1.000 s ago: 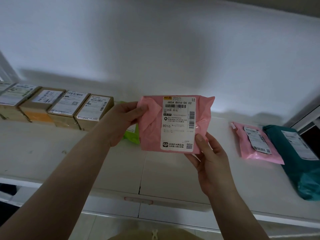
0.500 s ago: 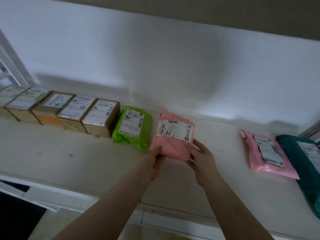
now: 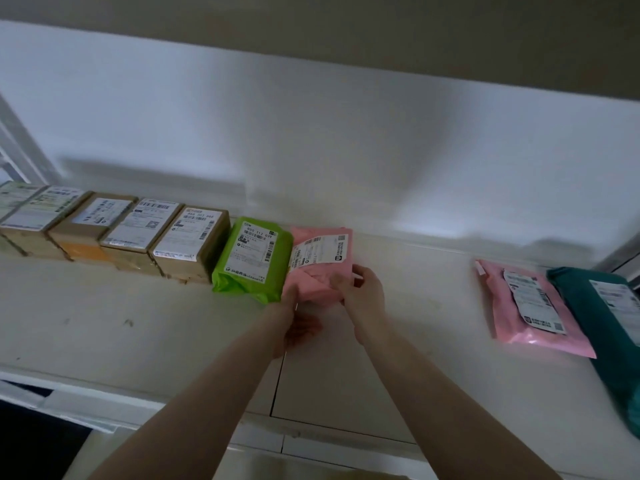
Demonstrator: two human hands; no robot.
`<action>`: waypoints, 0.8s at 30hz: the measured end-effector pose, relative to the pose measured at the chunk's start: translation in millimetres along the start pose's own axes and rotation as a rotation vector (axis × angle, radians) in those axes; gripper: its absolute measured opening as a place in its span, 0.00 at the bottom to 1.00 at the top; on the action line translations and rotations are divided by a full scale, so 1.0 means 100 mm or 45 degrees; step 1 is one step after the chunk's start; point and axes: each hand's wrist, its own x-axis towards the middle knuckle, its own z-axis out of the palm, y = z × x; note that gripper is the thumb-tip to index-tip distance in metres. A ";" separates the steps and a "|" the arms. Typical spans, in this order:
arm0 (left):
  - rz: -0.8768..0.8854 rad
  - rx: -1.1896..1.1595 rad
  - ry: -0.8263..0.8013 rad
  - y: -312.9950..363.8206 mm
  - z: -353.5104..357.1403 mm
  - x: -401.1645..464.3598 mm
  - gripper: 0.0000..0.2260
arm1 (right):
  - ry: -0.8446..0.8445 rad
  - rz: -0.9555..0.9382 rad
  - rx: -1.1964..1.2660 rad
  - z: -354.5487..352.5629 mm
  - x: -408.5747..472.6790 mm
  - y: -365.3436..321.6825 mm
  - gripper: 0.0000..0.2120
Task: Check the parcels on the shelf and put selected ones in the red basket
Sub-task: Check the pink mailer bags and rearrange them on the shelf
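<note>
A pink parcel (image 3: pixel 320 261) with a white label lies on the white shelf (image 3: pixel 138 323), pressed against a green parcel (image 3: pixel 252 259) on its left. My left hand (image 3: pixel 289 306) holds its near left corner. My right hand (image 3: pixel 360 289) grips its near right edge, fingers on top. The red basket is not in view.
Several brown cardboard boxes (image 3: pixel 190 244) with labels stand in a row left of the green parcel. At the right lie a second pink parcel (image 3: pixel 530 306) and a teal parcel (image 3: pixel 609 323). A white wall (image 3: pixel 311 133) backs the shelf. A seam runs through the shelf front near my arms.
The pink parcel, held up with its label facing me a second ago, has gone down flat onto the shelf beside the green parcel. Both hands moved forward with it.
</note>
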 end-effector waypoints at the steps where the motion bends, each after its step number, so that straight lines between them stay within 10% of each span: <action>1: -0.011 -0.011 -0.045 0.01 0.01 -0.02 0.32 | 0.011 -0.003 -0.001 0.00 0.00 0.00 0.21; 16: -0.191 0.300 -0.551 -0.06 0.58 -0.29 0.33 | 0.101 0.191 0.170 -0.64 -0.01 -0.09 0.25; 24: 0.122 0.371 -0.424 -0.23 1.94 -0.39 0.21 | 0.446 0.509 0.620 -2.05 -0.26 0.12 0.22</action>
